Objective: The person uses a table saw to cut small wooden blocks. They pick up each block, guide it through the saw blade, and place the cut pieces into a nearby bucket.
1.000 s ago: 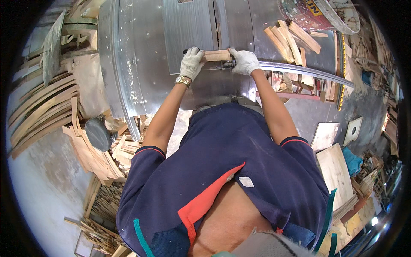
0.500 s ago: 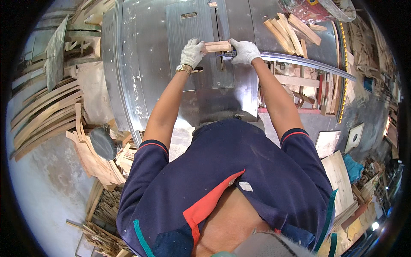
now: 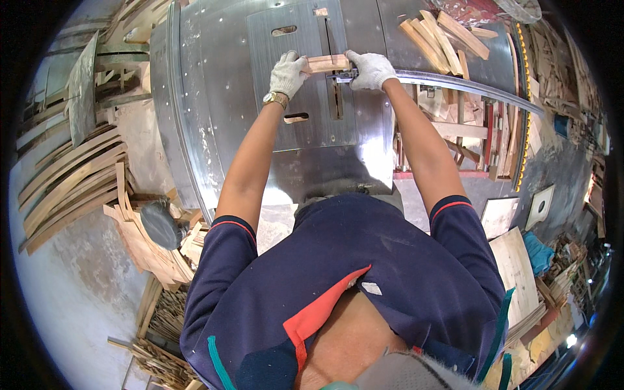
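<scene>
Wood block (image 3: 327, 63): short, pale, lying flat on the steel saw table (image 3: 214, 97), crosswise over the narrow slot (image 3: 327, 32) in the table's insert plate. Both ends gripped.

Left hand (image 3: 287, 73): white glove, watch at wrist. Fingers curled closed around the block's left end, thumb side toward the block.

Right hand (image 3: 370, 69): white glove, fingers bent down over the block's right end, palm low on the table. It also seems to rest on a curved metal rail (image 3: 468, 84) that runs off to the right, though contact is hard to confirm from this angle.

Both arms fully extended from a navy shirt.

Surroundings: loose wood strips (image 3: 442, 36) piled on the table's far right corner, well apart from the block. Bent wood slats (image 3: 65, 175) stacked on the floor, left side.
</scene>
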### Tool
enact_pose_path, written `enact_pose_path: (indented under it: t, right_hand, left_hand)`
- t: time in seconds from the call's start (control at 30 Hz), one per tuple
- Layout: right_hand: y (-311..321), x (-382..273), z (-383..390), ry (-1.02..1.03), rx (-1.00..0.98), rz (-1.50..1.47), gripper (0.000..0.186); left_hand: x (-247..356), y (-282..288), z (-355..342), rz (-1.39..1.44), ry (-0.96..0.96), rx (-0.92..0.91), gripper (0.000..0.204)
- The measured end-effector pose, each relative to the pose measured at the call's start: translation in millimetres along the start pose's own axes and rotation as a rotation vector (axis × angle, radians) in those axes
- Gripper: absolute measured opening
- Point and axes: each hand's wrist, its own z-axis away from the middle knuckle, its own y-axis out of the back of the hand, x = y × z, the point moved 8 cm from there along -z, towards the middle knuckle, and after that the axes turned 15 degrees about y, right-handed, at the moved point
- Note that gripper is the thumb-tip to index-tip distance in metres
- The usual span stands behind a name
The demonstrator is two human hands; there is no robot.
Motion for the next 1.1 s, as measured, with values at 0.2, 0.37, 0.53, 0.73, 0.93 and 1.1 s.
enact_pose_path:
  t: [0.2, 0.37, 0.53, 0.73, 0.93, 1.1]
  right_hand:
    - [5.3, 12.0, -13.9, 0.016, 0.006, 0.007, 0.087]
    - [0.6, 8.0, -10.4, -0.004, 0.010, -0.001, 0.090]
    - [-15.9, -6.3, 10.2, -0.002, 0.030, -0.013, 0.087]
    - [-49.7, -41.5, 69.9, -0.013, 0.001, -0.036, 0.088]
    - [-100.1, -78.7, 133.6, 0.092, 0.099, -0.160, 0.086]
    - [-160.8, -65.7, 160.7, -0.133, 0.267, -0.901, 0.050]
  left_hand:
    - [1.4, 2.5, -17.5, -0.010, 0.002, -0.026, 0.049]
    - [-2.0, 2.8, -17.8, -0.008, -0.015, 0.000, 0.049]
    - [-1.4, -1.7, 14.9, -0.018, -0.063, 0.065, 0.051]
    - [15.5, -2.6, 87.1, 0.053, -0.066, 0.047, 0.043]
    - [20.2, -13.7, 186.2, 0.050, -0.054, 0.092, 0.045]
    - [26.1, -21.4, 241.0, 0.038, -0.024, -0.042, 0.048]
